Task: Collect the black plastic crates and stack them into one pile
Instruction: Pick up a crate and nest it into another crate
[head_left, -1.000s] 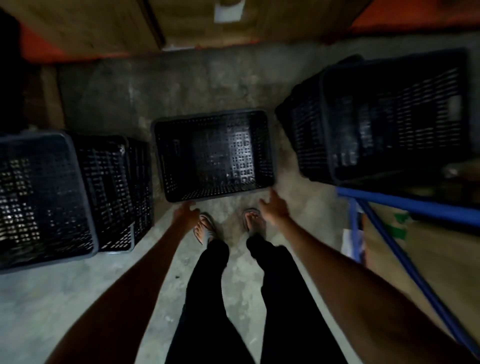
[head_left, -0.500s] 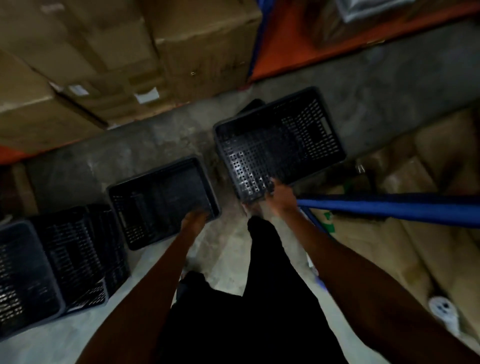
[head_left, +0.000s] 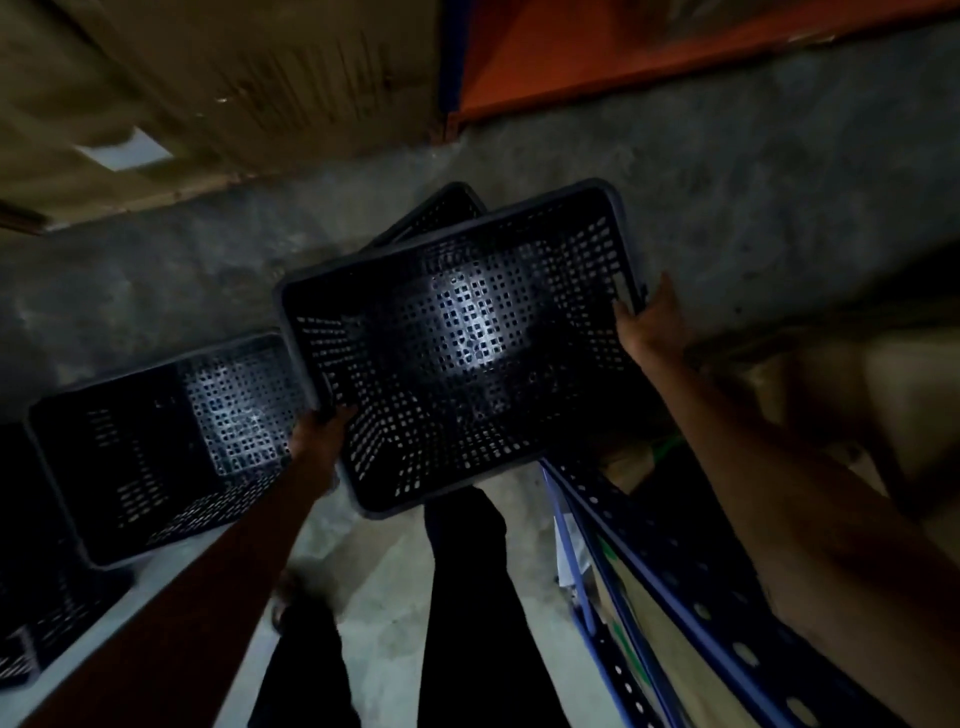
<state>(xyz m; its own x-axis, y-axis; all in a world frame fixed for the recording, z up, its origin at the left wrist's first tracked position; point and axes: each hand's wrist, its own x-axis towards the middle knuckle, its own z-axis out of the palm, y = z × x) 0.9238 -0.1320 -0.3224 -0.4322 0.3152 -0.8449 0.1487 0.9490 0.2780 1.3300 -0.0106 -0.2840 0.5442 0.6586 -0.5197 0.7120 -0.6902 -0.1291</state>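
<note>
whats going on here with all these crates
A person holds one black crate up with both hands: the left hand grips its near-left rim and the right hand grips its far-right rim. The crate is empty and tilted. A second crate sits on the concrete floor to the left, more crates lie at the far left edge, and another crate peeks out behind the held one. They are not yet in one pile.

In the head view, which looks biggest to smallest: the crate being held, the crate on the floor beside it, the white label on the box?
1. held crate: looks biggest, but it is nearer the camera, so the two crates may really match.
2. floor crate.
3. white label: clearly smallest.
</note>
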